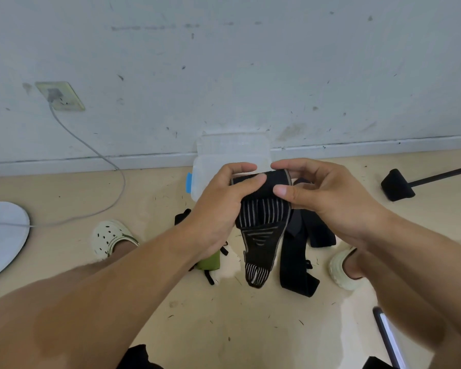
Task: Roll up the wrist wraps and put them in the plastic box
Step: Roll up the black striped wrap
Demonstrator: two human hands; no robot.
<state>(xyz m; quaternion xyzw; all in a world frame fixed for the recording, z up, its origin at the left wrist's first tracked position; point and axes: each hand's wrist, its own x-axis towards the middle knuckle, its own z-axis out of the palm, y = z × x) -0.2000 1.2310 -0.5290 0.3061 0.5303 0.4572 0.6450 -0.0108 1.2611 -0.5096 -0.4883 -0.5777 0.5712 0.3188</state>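
In the head view, the left hand (224, 206) is gripping the upper end of a black wrist wrap (261, 225), its fingers curling over the top edge and its thumb pressing on the front of the fabric. The right hand (328, 198) is pinching the same upper end from the other side, thumb on the front and fingers curled behind. Both hands are holding the wrap up above the floor (224, 328), and the part between them is looking bunched or partly rolled. The rest of the wrap is hanging down, showing grey stripes, a tapering section with pale edging, and a striped tip at the bottom.

Just behind the hands, a clear plastic box (200, 179) is sitting on the floor against the wall (224, 62), its lid (232, 145) standing open and a blue latch (189, 182) showing on its left side. More black straps (298, 262) are lying on the floor under and to the right of the held wrap, and a green roll (210, 262) is lying below the left wrist.

A pale clog (109, 238) is sitting at the left and another (341, 270) at the right. A grey cable (91, 147) is running down from a wall socket (60, 95) to a white round object (3, 235) at the left edge.
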